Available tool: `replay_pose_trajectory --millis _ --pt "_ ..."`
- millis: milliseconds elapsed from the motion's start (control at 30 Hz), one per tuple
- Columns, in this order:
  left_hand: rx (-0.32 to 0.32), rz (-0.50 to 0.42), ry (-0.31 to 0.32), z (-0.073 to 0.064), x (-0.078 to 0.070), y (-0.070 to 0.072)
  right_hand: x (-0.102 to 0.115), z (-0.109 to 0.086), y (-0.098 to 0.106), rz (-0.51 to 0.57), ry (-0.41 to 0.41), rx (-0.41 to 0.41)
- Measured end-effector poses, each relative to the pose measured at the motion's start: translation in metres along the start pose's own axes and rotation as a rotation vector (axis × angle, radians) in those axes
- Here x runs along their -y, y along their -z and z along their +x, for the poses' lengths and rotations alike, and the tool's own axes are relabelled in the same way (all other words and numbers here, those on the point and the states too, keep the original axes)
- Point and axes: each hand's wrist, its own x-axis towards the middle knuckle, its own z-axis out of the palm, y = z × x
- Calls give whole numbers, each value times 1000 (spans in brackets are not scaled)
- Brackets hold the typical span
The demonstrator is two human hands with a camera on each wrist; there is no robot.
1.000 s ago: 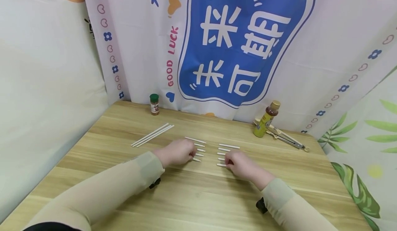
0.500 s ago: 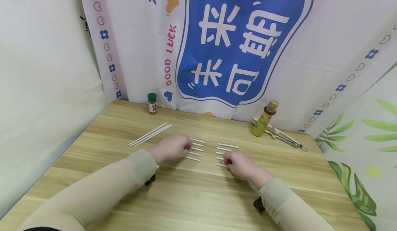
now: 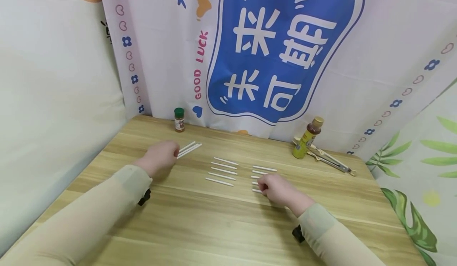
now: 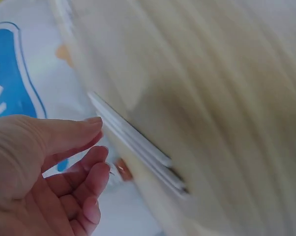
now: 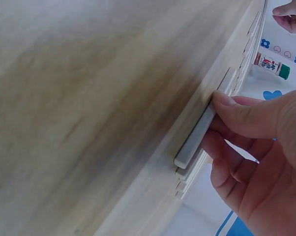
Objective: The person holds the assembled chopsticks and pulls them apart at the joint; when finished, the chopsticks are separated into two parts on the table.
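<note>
Right wrist view shows a slender, straight, whitish stick [image 5: 198,135].

sticks [image 3: 189,151] partly hidden, sleeves [image 3: 83,214] cropped

Beneath the fingers [image 4: 96,179] spreads a wooden table [image 3: 228,234] with streaky grain. Beyond them hangs a white cloth [image 3: 164,60] bearing a blue panel [image 3: 275,66] with white characters (the pink GOOD LUCK [image 3: 200,65] runs sideways, so I tilt my head). Left of them, a whitish sheet [image 3: 57,99]; right, printed green leaves [image 3: 423,230]. The light falls softly.
</note>
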Motion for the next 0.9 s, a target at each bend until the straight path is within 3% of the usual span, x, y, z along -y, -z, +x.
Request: replay_pose_trajectory --millis 233,500,767,900 --pt "1 30 10 3 13 -8 -3 1 -3 -35 9 0" --pt "7 22 22 12 16 -18 -5 2 -4 -54 34 -29" --pt "68 -8 7 15 6 -20 -8 -1 -5 -53 15 -30" --pt "82 -67 -1 15 -7 -16 -9 -3 -5 -50 9 -36"
